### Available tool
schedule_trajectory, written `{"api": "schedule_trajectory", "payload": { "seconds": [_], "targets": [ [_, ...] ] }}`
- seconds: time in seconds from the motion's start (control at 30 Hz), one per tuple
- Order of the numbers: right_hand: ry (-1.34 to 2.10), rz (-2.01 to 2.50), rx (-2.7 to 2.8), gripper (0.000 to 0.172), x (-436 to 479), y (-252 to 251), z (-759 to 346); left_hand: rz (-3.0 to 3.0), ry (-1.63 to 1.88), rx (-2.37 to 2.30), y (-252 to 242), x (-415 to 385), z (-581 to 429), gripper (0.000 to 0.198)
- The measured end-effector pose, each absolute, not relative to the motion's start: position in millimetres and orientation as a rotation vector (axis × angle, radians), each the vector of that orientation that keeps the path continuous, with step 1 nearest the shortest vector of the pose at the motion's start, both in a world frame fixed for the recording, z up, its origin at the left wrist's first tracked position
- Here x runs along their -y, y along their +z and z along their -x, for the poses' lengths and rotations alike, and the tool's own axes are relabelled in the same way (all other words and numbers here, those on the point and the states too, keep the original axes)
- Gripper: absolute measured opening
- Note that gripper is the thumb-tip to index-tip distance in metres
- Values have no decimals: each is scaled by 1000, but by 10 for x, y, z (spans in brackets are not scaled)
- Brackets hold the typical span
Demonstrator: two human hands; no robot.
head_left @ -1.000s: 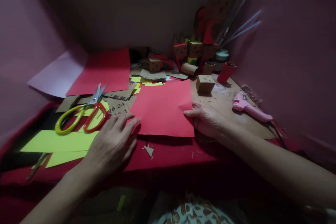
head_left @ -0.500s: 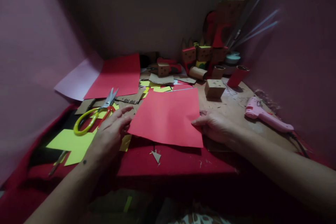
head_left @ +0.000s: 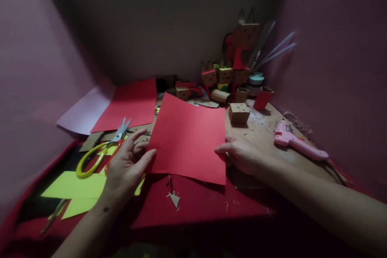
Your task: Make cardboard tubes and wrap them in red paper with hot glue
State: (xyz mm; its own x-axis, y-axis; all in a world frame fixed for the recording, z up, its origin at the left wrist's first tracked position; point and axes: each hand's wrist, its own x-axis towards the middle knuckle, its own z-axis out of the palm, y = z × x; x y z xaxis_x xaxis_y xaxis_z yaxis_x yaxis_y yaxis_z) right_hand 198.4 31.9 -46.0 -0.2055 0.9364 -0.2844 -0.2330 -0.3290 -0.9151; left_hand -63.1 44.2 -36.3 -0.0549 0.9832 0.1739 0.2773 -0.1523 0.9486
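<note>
A sheet of red paper (head_left: pixel 189 139) is held up in front of me, slightly curved and tilted. My right hand (head_left: pixel 238 153) pinches its right edge, thumb on the front and the other fingers behind. At the left edge is my left hand (head_left: pixel 128 161), its thumb overlapping the front of the sheet and its index finger stretched out beside it; its other fingertips are partly hidden. Scissors (head_left: pixel 99 151) with yellow and red handles lie just beyond my left hand. Yellow paper pieces (head_left: pixel 74 185) lie left of that wrist.
A pink glue gun (head_left: pixel 299 141) lies at the right. Behind the sheet stand a small cardboard box (head_left: pixel 238 113), a red tube (head_left: pixel 263 98) and several cardboard figures (head_left: pixel 223 75). Another red sheet (head_left: pixel 127 105) leans at the back left. A cardboard scrap (head_left: pixel 174 199) lies near the front edge.
The red sheet is tilted more upright, its far edge raised. My left thumb has come over its left edge. The whole scene sits lower in view as the head has tipped up.
</note>
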Motion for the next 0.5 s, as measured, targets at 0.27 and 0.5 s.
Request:
{"api": "schedule_trajectory", "payload": {
  "seconds": [0.27,0.5],
  "targets": [
    [1587,1106,1039,16,-503,-314,-2017,-1622,1415,-1660,-138,-672,674,31],
    [1605,982,967,14,-542,-461,-2049,-1550,1649,-1525,259,-1048,497,17]
  ]
}}
